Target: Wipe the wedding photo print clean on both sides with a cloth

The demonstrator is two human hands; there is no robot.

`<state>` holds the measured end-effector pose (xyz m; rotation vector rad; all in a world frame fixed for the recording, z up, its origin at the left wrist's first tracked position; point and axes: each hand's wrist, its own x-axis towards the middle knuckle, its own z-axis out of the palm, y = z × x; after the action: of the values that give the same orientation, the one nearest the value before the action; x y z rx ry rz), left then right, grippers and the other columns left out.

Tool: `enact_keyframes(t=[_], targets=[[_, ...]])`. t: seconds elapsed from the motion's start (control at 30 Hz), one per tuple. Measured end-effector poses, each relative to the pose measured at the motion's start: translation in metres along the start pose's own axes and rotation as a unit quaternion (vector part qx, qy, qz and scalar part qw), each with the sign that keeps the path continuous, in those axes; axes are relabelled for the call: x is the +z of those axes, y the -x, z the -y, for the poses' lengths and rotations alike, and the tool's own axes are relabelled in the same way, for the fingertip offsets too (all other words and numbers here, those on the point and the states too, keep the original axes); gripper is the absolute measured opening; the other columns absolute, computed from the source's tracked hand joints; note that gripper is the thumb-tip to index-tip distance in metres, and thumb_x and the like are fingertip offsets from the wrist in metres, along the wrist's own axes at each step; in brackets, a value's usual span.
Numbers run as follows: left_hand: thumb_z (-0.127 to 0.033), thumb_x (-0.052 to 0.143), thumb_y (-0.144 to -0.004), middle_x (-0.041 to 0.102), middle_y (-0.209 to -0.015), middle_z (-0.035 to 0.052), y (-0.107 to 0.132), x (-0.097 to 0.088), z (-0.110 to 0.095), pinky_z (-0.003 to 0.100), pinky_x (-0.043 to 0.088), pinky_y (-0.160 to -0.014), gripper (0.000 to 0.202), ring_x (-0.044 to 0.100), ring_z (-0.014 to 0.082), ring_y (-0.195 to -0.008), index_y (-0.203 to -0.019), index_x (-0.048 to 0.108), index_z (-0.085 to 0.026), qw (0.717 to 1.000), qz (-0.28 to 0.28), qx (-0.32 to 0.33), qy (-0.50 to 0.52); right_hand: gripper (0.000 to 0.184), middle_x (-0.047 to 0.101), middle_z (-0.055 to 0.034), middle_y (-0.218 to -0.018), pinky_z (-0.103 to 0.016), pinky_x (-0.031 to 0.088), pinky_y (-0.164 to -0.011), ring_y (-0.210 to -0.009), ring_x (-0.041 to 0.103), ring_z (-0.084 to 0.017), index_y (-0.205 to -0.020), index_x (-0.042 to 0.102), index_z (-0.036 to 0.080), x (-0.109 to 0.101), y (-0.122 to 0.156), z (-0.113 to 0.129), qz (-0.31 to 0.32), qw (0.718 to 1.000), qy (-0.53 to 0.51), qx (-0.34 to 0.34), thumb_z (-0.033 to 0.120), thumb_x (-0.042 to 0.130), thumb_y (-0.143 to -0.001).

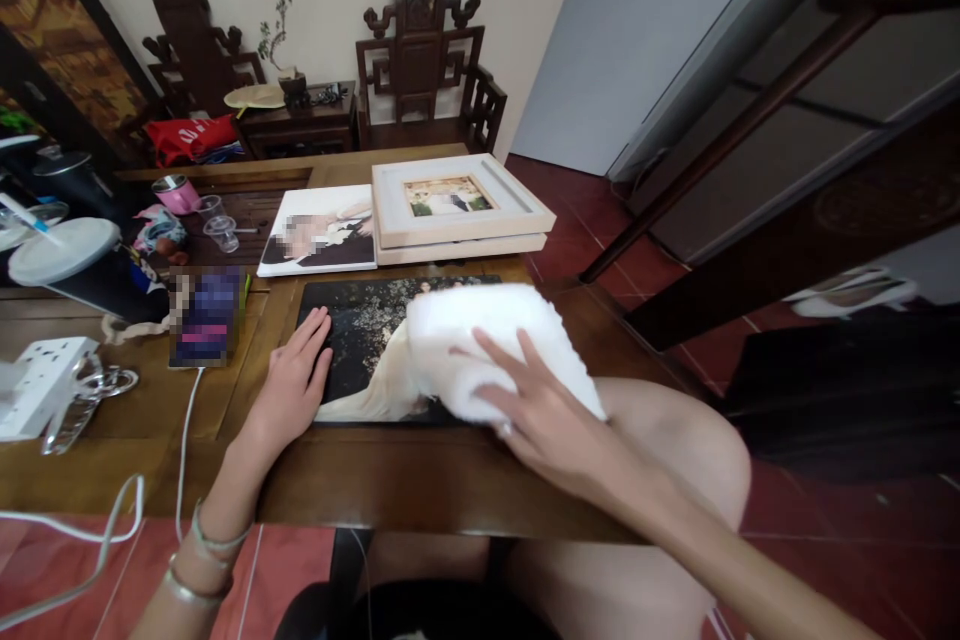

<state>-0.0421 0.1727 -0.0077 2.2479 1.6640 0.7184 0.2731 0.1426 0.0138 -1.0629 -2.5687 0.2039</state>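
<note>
A dark photo panel (352, 320) with a pale dress in its picture lies flat on the wooden table in front of me. My left hand (291, 375) rests with straight fingers on its left edge. In my right hand (536, 405) is a fluffy white cloth (495, 320), bunched under the fingers and lying over the right part of the panel. The cloth hides much of the picture, and its edge is slightly blurred.
Behind the panel lie a white photo album (322, 255) and stacked pale picture frames (465, 205). To the left are a phone (206, 325) on a white cable, a lidded cup (82, 265), a power strip (45, 380) and a clear hair claw (79, 405).
</note>
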Motion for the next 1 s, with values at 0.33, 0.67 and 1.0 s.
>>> enact_keyframes(t=[0.33,0.67,1.0], targets=[[-0.033,0.033,-0.100,0.037,-0.154,0.0143,0.000,-0.001,0.001,0.054,0.031,-0.112,0.047,0.030,0.0247,-0.145,-0.145,0.040,-0.020,1.000,0.011,0.009,-0.020,0.033,0.064,-0.0138,-0.126,-0.056,0.032,-0.112,-0.135,0.045,-0.029,-0.098,0.060,0.020,-0.029,-0.004,-0.003,0.067,0.997,-0.043,-0.009,0.003,0.039,-0.078],[-0.034,0.033,-0.100,0.038,-0.154,0.0130,-0.001,0.000,0.002,0.054,0.031,-0.112,0.046,0.032,0.0251,-0.144,-0.143,0.042,-0.021,1.000,0.001,0.003,0.001,0.037,0.059,-0.0209,-0.131,-0.072,0.025,-0.106,-0.139,0.034,-0.041,-0.112,0.061,0.012,-0.003,-0.056,-0.033,0.025,0.998,0.014,0.055,0.002,0.041,-0.082],[-0.031,0.033,-0.100,0.037,-0.154,0.0141,0.000,0.002,0.002,0.053,0.032,-0.112,0.046,0.031,0.0238,-0.145,-0.144,0.040,-0.019,1.000,0.003,0.009,-0.030,0.035,0.047,-0.0117,-0.148,-0.073,0.020,-0.110,-0.144,0.023,-0.038,-0.087,0.066,0.019,-0.001,0.022,0.045,0.003,0.998,-0.032,-0.050,-0.002,0.046,-0.067]])
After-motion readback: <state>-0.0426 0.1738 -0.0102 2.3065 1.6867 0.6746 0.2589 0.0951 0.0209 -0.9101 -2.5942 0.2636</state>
